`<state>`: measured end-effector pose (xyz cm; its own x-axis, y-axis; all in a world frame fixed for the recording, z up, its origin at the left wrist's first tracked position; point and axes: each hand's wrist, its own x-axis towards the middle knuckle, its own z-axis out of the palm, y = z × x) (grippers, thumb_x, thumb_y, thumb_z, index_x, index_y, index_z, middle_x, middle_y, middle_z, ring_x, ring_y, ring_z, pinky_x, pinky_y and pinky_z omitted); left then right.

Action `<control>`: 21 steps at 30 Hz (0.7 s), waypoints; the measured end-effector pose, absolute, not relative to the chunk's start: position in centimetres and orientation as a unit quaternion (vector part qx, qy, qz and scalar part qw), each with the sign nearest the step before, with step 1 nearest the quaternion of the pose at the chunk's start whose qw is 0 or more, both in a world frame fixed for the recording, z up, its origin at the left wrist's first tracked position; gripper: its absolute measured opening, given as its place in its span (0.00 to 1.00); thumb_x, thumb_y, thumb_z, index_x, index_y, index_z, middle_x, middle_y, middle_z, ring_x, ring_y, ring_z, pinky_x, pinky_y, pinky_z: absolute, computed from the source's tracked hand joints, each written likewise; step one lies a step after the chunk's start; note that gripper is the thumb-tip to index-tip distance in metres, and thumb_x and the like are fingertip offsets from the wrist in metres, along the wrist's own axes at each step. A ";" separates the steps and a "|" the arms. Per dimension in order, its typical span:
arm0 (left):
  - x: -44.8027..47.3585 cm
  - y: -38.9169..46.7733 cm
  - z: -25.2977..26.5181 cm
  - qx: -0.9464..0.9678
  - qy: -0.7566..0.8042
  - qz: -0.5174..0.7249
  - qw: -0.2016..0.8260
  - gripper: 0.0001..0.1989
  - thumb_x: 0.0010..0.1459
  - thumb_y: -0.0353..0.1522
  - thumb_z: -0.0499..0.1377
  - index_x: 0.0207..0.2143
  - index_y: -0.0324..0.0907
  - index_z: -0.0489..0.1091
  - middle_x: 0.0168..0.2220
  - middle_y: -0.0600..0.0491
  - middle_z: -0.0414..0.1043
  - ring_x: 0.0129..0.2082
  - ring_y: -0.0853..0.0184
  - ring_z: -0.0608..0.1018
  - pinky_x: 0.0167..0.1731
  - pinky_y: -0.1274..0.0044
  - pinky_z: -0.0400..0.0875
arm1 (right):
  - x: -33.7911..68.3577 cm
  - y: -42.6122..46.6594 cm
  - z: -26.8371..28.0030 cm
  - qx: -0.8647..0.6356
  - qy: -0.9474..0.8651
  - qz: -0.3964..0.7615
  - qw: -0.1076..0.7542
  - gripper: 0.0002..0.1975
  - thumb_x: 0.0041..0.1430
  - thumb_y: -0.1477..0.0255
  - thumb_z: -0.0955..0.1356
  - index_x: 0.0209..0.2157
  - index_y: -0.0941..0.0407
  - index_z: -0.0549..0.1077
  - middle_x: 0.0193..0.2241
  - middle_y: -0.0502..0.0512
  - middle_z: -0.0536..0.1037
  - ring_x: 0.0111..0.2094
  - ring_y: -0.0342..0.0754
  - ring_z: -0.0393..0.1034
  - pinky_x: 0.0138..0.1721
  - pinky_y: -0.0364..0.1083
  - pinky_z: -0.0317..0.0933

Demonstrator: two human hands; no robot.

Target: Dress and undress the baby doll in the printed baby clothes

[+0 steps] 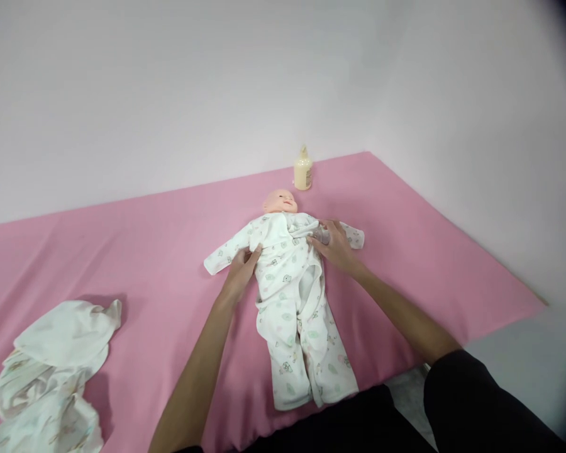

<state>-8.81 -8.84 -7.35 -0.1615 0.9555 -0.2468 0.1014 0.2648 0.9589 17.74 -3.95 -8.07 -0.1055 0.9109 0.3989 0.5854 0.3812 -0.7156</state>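
The doll [283, 202] lies on the pink surface [160, 251]. Its suit [283, 277] looks mostly on, but the bunched chest seems unfinished. The right hand [334, 248] pinches cloth there; the left hand [241, 267] touches the suit's side, grip unclear.

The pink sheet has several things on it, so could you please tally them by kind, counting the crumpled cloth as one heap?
Doll: 1
Patterned outfit: 1
Pump bottle: 1
Cloth heap: 1
Total: 4
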 end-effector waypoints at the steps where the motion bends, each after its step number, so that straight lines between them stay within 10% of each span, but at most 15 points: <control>1: -8.9 -9.2 -6.9 0.457 0.662 0.414 0.425 0.30 0.55 0.54 0.62 0.51 0.43 0.70 0.51 0.46 0.73 0.49 0.59 0.76 0.49 0.70 0.71 | 17.8 -3.7 -8.1 -0.516 -0.722 0.200 0.414 0.17 0.59 0.60 0.70 0.45 0.55 0.69 0.46 0.61 0.73 0.50 0.58 0.66 0.53 0.57 0.59; 7: -8.4 -7.9 -4.5 0.635 0.708 0.287 0.116 0.11 0.63 0.41 0.55 0.40 0.44 0.67 0.42 0.49 0.70 0.37 0.63 0.74 0.38 0.73 0.66 | 17.3 -3.8 -8.2 -0.530 -0.711 0.165 0.432 0.13 0.60 0.60 0.69 0.35 0.54 0.66 0.38 0.58 0.72 0.41 0.55 0.67 0.46 0.55 0.62; 21: -11.6 -11.5 -4.3 0.700 0.691 0.180 -0.025 0.06 0.66 0.29 0.45 0.38 0.44 0.60 0.39 0.49 0.72 0.36 0.60 0.74 0.31 0.72 0.58 | 7.7 -8.6 -4.0 -0.306 -0.924 -0.022 0.230 0.13 0.69 0.80 0.59 0.41 0.59 0.74 0.41 0.60 0.74 0.46 0.52 0.65 0.50 0.51 0.60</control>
